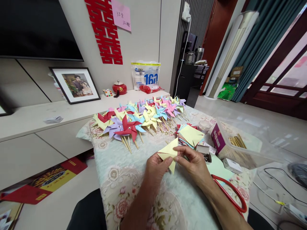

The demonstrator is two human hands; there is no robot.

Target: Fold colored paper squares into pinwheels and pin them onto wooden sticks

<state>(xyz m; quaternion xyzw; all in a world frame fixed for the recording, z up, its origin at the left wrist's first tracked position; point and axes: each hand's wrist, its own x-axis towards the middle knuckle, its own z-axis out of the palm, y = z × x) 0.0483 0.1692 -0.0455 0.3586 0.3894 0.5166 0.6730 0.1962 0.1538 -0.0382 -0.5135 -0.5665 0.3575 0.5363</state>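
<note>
A pale yellow paper square (170, 149) with slits cut in it is held up over the near part of the table. My left hand (158, 166) pinches it from the left, thumb on the front. On its right edge my right hand (192, 159) grips with thumb and fingertips. Just beyond lies a stack of cut coloured paper sheets (192, 134), yellow on top. Finished paper pinwheels (128, 127) on wooden sticks, in red, yellow, purple, blue and pink, spread across the table's far left side.
Right of my hands are a small box with dark pieces (206, 157), a white box (232, 166), red-handled scissors (231, 193) and a clear plastic bin of sticks (249, 156). A round clear container (204, 126) stands behind. The floral tablecloth (124, 179) covers the table; a white cabinet (59, 134) borders it.
</note>
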